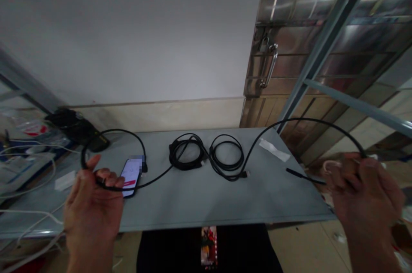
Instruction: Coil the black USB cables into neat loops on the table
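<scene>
So far, two coils (186, 166) rest on the counter (193, 199); your left hand (96, 199) and right hand (367, 185) grasp uncoiled cable (309, 119).

One head-worn camera looks forward and down, close over the near edge of the counter (206, 204), facing the wall (135, 37) beyond.

The cable (302, 119) is black, the table (193, 202) grey-blue — the phone screen (131, 171) pale lavender, barred pink-red.

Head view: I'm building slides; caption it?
Left hand and right hand hold black cable looped across a grey table.
</scene>
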`<state>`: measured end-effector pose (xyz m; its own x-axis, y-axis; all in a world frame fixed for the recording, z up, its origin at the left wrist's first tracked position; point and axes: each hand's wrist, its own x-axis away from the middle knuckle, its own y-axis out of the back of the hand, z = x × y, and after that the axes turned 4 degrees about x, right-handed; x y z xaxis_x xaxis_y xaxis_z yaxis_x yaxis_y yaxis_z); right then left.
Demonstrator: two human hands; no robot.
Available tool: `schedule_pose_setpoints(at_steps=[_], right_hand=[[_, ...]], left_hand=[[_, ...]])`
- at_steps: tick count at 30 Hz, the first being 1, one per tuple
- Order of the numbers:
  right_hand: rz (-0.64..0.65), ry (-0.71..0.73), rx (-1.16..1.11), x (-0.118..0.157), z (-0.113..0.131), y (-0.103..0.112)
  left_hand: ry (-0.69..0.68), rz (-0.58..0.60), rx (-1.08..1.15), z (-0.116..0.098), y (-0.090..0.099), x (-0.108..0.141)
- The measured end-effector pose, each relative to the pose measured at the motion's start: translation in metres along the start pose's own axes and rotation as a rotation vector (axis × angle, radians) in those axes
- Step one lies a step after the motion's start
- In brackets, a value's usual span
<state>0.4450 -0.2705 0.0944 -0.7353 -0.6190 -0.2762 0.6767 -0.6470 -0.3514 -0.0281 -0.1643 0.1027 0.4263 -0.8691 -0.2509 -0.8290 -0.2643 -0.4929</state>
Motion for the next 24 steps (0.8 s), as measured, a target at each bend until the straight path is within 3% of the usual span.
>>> schedule_pose_setpoints(at_steps=[5, 10, 12, 17, 20, 24], right_hand=[[-0.014, -0.013, -0.021, 0.004, 0.013, 0.000], [0.027, -0.041, -0.089, 0.023, -0.010, -0.028], [0.156, -0.097, -0.103, 0.038, -0.027, -0.046], [0.508, -0.396, -0.182, 0.082, -0.062, -0.099], [0.636, -0.477, -0.198, 0.099, -0.063, -0.128], [0.716, -0.505, -0.220, 0.107, -0.048, -0.154]], left_hand=[[0.064, -0.013, 0.136, 0.002, -0.007, 0.006], [0.093, 0.102, 0.124, 0.010, -0.035, 0.027], [0.096, 0.178, 0.117, 0.014, -0.052, 0.038], [0.120, 0.372, 0.128, 0.027, -0.089, 0.063], [0.131, 0.471, 0.029, 0.032, -0.097, 0.072], [0.055, 0.562, -0.297, 0.033, -0.094, 0.079]])
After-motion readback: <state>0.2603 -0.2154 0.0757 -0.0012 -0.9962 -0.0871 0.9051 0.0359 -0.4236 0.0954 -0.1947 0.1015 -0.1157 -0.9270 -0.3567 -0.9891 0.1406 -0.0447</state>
